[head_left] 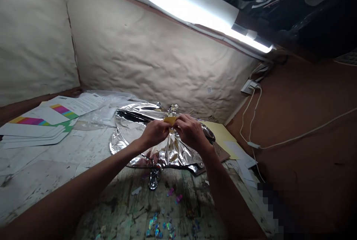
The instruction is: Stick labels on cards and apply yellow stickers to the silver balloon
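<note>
Several flat silver foil balloons (131, 132) lie in a pile in the middle of the table, their crinkled surface catching the light. Over them, my left hand (156, 132) and my right hand (189, 130) meet, fingers closed in a pinch. Between them they hold a small yellow piece (169, 120), which looks like paper or tape; its exact kind I cannot make out. Below it the foil gathers into folds. One silver tab (154, 180) of a balloon sticks out toward me.
Printed cards with colour stripes (55, 115) are stacked at the left, beside clear plastic film (97, 112). Yellow and white sheets (223, 136) lie at the right. Shiny scraps (158, 229) dot the front. A white cable (295, 134) runs from the wall socket (249, 87).
</note>
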The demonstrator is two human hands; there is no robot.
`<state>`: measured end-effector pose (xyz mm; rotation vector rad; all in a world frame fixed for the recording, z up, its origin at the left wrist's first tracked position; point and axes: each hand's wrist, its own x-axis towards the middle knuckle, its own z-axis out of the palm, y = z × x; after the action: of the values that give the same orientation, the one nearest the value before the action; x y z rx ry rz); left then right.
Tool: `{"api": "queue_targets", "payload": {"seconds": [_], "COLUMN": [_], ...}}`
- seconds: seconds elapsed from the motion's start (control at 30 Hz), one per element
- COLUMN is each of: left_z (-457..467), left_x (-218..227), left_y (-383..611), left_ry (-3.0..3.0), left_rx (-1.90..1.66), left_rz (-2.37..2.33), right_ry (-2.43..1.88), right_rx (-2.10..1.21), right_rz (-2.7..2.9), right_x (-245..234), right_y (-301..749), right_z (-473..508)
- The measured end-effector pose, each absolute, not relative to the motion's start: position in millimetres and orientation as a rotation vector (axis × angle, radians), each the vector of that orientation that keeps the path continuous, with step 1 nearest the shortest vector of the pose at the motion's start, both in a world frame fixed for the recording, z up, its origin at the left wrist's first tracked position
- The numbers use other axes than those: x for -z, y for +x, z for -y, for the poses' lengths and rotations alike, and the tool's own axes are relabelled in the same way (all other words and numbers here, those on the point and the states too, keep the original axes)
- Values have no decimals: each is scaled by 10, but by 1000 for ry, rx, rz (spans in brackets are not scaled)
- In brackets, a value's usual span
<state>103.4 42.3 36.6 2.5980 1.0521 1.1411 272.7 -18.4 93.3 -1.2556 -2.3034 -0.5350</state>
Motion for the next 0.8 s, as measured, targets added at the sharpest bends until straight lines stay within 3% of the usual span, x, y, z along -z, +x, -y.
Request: {"api": "queue_targets", "payload": {"seconds": [0.1, 0.33, 0.5, 0.8], "left_z": [-417, -639, -816, -945], "left_x": [-374, -248, 137, 397], "left_y": [1023, 936, 892, 825], "left_ry": [2579, 2463, 2103, 1814], "left_rx": [-1198, -1245, -1262, -1256], "left_rz": [-1112, -1239, -1111, -1220], "right_ry": [-1288, -1324, -1487, -1510], "right_rx": [366, -681, -640, -578], "right_rz": [2109, 1399, 1390, 1287], "right_x": [-877, -11, 446, 506], "right_y": [2715, 2524, 2352, 2237], "right_z": [264, 583, 693, 712]}}
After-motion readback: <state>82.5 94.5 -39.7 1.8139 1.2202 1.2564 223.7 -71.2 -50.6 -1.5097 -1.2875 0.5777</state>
